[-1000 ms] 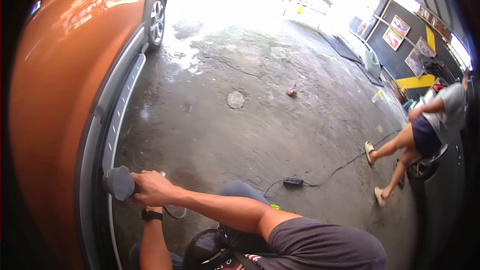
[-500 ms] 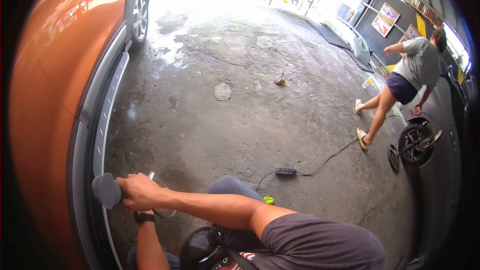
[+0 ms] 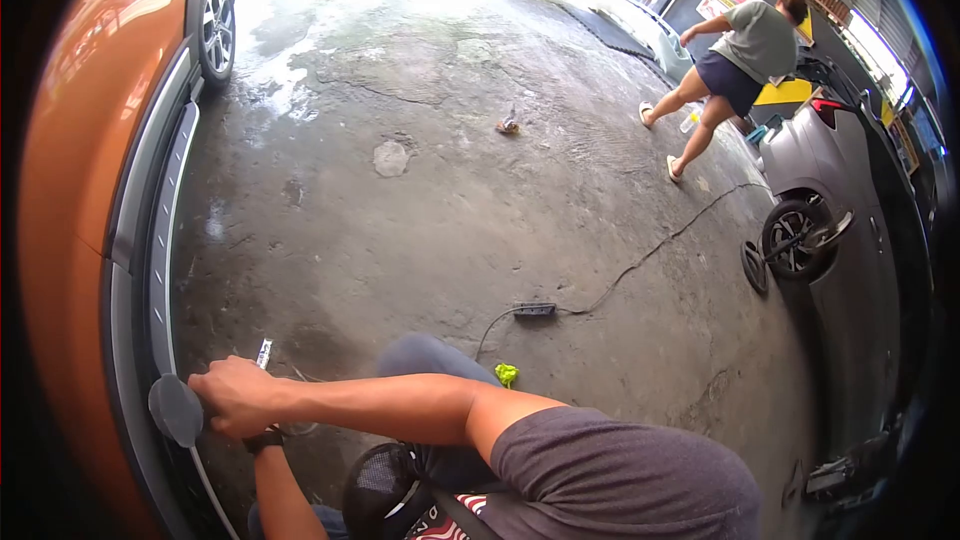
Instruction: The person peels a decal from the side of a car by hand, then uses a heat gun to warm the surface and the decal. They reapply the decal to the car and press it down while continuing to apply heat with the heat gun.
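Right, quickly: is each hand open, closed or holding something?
Left hand: hidden behind the right, only its wrist shows; cannot tell.
Right hand: closed on the polisher.

Floor [image 3: 420, 240]: bare concrete, cracked and patchy, wet and glaring toward the top left. Directly on it:
- black power strip [image 3: 534, 310] mid-floor, with its cable [image 3: 650, 252] running up and right
- yellow-green rag [image 3: 507, 374] near the strip, on the near side
- small clear bottle [image 3: 264, 352], lower left
- round pale patch [image 3: 390, 157] further up
- small brownish object [image 3: 507, 124] beyond the patch, too small to identify

Orange car's wheel [image 3: 217, 28] stands top left, grey car's wheel [image 3: 795, 237] at right. A person's sandal [image 3: 672, 168] is planted top right.
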Demonstrator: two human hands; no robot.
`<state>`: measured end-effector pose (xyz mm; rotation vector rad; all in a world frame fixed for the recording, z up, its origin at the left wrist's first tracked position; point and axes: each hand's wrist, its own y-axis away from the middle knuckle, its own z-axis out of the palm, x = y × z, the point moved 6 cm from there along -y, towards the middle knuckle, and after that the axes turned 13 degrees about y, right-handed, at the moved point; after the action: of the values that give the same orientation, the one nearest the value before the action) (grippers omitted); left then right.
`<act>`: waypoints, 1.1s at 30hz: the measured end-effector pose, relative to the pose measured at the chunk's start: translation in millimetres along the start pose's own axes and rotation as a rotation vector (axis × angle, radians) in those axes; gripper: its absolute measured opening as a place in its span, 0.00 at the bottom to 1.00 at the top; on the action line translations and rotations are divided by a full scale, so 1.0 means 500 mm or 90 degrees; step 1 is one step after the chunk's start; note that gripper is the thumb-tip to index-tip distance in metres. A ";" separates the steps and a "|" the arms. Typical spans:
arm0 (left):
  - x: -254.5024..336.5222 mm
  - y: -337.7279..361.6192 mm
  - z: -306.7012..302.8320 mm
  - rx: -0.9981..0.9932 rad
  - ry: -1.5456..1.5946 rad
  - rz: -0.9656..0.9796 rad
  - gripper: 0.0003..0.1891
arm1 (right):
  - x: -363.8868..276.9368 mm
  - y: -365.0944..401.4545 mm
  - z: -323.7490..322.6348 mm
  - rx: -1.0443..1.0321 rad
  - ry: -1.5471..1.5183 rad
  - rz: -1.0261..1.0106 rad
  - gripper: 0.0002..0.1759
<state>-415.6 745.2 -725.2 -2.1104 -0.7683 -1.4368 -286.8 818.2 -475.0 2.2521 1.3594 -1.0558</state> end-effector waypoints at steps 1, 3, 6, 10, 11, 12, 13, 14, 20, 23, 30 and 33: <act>-0.001 0.000 -0.002 0.002 -0.002 0.001 0.18 | 0.000 -0.002 -0.001 0.012 -0.001 -0.018 0.19; -0.003 -0.001 -0.001 0.002 -0.004 -0.002 0.18 | -0.002 -0.001 -0.008 0.024 -0.002 -0.034 0.19; -0.007 0.001 -0.006 0.007 -0.009 -0.006 0.18 | -0.013 0.010 -0.005 -0.061 0.012 0.004 0.19; -0.007 0.005 -0.014 0.012 -0.013 -0.009 0.18 | -0.026 0.019 0.001 -0.129 0.100 -0.013 0.20; -0.008 0.007 -0.013 0.013 -0.020 -0.012 0.18 | -0.027 0.018 -0.006 -0.126 0.091 -0.015 0.21; -0.009 0.008 -0.014 0.014 -0.022 -0.012 0.18 | -0.028 0.019 -0.008 -0.124 0.081 -0.019 0.21; -0.011 0.012 -0.019 0.015 -0.016 -0.013 0.18 | -0.028 0.019 -0.005 -0.126 0.080 -0.022 0.21; -0.012 0.014 -0.024 0.020 -0.015 -0.012 0.18 | -0.023 0.016 -0.005 -0.102 0.054 -0.004 0.22; -0.010 0.019 -0.018 0.014 -0.020 -0.013 0.18 | -0.033 0.022 -0.011 -0.111 0.050 -0.013 0.23; -0.006 0.019 -0.013 0.011 -0.023 -0.011 0.18 | -0.044 0.032 -0.017 -0.157 0.061 -0.050 0.23; 0.012 0.014 0.019 -0.010 -0.024 0.002 0.18 | -0.026 0.026 -0.065 -0.058 0.007 -0.049 0.21; 0.018 0.014 0.022 -0.013 -0.028 0.005 0.18 | -0.026 0.028 -0.081 -0.003 0.099 -0.024 0.21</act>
<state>-401.0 748.8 -721.1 -2.1646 -0.7629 -1.4049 -260.7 826.8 -439.7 2.3565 1.4685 -0.9034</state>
